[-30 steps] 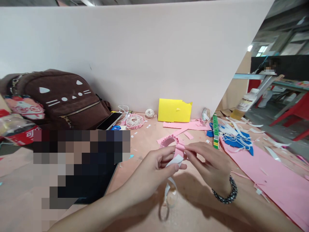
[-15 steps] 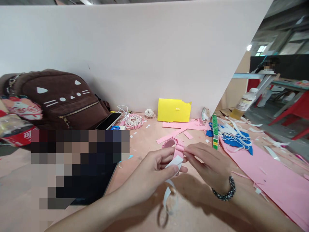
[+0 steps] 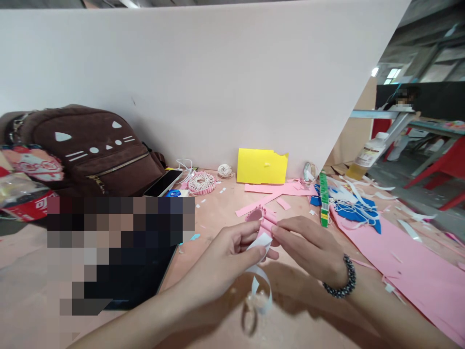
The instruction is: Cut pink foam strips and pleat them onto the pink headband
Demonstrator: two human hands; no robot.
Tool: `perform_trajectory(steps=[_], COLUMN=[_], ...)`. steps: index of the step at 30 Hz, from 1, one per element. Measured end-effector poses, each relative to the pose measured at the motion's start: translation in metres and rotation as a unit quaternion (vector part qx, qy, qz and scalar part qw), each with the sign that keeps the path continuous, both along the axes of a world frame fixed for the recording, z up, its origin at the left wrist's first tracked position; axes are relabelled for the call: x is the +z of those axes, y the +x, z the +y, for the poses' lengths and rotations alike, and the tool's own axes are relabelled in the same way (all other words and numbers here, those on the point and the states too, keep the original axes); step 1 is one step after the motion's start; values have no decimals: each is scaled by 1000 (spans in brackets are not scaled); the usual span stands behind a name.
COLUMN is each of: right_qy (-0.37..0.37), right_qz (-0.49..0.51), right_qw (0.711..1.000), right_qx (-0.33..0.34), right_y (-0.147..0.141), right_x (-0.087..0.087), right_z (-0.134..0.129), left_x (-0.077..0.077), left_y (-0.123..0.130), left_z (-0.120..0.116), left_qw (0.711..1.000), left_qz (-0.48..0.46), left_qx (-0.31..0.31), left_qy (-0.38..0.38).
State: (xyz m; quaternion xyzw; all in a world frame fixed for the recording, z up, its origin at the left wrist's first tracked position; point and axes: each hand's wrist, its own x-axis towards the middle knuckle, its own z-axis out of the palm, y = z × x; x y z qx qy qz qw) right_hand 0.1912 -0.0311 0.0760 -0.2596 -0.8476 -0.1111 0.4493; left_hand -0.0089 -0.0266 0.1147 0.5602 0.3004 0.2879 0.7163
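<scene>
My left hand (image 3: 227,249) holds a pink paper strip (image 3: 268,225) in front of me, fingers behind it and thumb on a white strip (image 3: 260,241) at its near end. The far part of the pink strip curves round and has small ruffled pleats along its edge. Fingertips of my right hand (image 3: 316,249), which wears a dark beaded bracelet (image 3: 343,278), pinch the pink strip at a rolled fold. Beneath my left hand a white ribbon-like strip (image 3: 268,281) curls down. Close by is a blurred ring-shaped thing (image 3: 249,315) I cannot identify.
A yellow card (image 3: 261,167) leans on the white panel. Behind my hands lie a pleated pink ring with white string (image 3: 202,183), a string ball (image 3: 224,170) and a tape roll (image 3: 309,171). Pink sheet (image 3: 403,271) and scraps spread right; a brown backpack (image 3: 90,145) stands left.
My right fingertips have shifted slightly down along the pink strip, and a rolled fold shows more clearly. The white strip below swings to the right and curls wider.
</scene>
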Motion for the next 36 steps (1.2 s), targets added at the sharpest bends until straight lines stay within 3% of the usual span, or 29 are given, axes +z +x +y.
perform_trajectory(steps=[6, 9, 12, 14, 17, 20, 22, 24, 26, 31, 36], right_qy=[23, 37, -16, -99, -264, -434, -521, -572, -591, -609, -636], right_qz=[-36, -38, 35, 124, 282, 409, 432, 425, 420, 410, 421], right_qw=[999, 999, 999, 987, 921, 790, 701, 646, 626, 611, 574], right_qx=[-4, 5, 16, 23, 54, 146, 224, 274, 288, 296, 300], right_y=[1, 0, -5, -9, -17, -21, -21, -20, -19, -16, -19], right_x=[-1, -5, -5, -3, -1, -5, -8, -11, -12, -13, -12], right_z=[1, 1, -1, -2, -1, 1, 3, 4, 4, 4, 3], left_x=[-10, -13, -14, -15, -17, -20, -21, -22, -23, -27, -26], left_y=[2, 5, 7, 6, 5, 2, 1, -1, -2, -6, -6], left_z=[1, 4, 7, 8, 11, 14, 14, 14, 14, 18, 19], left_qw=[989, 982, 976, 975, 975, 976, 975, 972, 969, 970, 978], left_qz=[-33, -51, -72, -91, -113, -126, -119, -108, -103, -85, -73], left_qx=[108, 113, 113, 103, 73, 10, -31, -52, -58, -67, -51], left_qy=[-97, -142, -170, -177, -175, -175, -187, -204, -215, -219, -187])
